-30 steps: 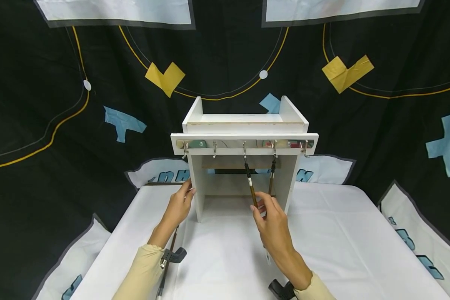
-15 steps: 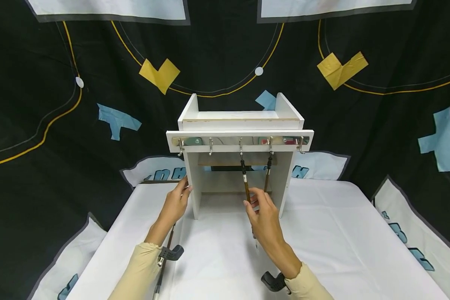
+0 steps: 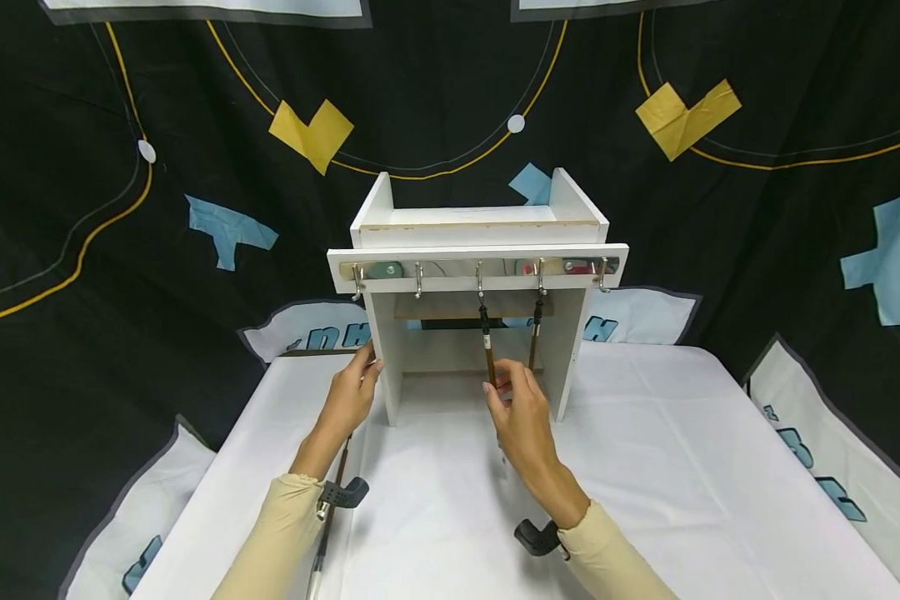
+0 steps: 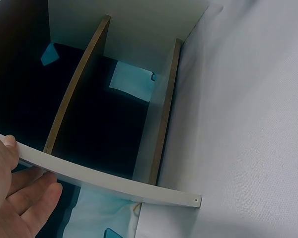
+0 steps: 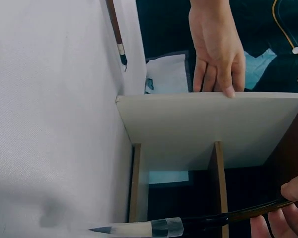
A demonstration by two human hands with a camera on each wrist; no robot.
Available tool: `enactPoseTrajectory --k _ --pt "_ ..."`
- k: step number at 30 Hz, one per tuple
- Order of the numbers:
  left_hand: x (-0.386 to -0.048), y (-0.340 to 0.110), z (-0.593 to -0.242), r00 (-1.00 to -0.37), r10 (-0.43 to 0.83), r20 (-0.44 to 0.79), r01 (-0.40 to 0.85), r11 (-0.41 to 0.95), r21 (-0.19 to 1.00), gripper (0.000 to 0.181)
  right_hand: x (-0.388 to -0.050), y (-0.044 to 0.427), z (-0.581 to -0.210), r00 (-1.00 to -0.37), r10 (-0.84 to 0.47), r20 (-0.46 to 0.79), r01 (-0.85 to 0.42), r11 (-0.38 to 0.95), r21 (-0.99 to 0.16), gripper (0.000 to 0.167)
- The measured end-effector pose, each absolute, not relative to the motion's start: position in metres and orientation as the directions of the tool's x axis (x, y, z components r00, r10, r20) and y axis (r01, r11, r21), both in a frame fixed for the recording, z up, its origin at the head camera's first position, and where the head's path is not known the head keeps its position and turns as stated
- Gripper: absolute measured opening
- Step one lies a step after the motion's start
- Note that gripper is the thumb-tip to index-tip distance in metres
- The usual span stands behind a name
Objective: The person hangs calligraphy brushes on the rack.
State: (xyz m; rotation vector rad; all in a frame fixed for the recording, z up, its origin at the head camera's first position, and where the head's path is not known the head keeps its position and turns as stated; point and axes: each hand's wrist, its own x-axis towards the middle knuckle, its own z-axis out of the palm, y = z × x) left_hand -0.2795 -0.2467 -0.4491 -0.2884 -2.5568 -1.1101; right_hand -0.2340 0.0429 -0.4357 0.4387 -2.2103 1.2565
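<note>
Fingers [image 3: 513, 371] of my right hand [image 3: 527, 421], at 1 o'clock from me, pinch the shaft of a calligraphy brush [image 3: 489, 362] that dangles bristles downward below the middle hook [image 3: 480, 279] of a white hook shelf [image 3: 474, 239]. That shelf stands on the desk [image 3: 682, 508] at 12 o'clock. At 11 o'clock my left hand [image 3: 347, 404] grips the shelf's left side panel [image 5: 203, 124], thumb against its front edge and the other fingers along the outer face.

I judge that I am hanging or steadying this brush while bracing the shelf. Next, as I read it, I need to be sure the loop sits in the hook, let the shaft settle plumb, and only then loosen my pinch. A second brush [image 3: 534, 337] hangs one hook over toward 3 o'clock, and a third brush [image 3: 327, 529] lies on the desk at 7 o'clock from the shelf, perhaps due for a hook too.

Whether the pinched brush's loop bears its weight is too small to tell. My right hand covers the second brush's lower end. My left wrist hides some of the third, whose near end is cut off. From the right wrist, the bristles show, but my pinching fingers are cropped at 4 o'clock.
</note>
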Motion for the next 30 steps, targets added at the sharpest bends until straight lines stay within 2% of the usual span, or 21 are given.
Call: enactPoseTrajectory --k 30 --pt "-0.276 -0.246 -0.445 -0.935 0.046 0.351 0.292 0.661 0.691 0.052 -0.264 0.023 -0.450 -0.772 0.007 0.635 -0.556 0.475 -0.682 0.029"
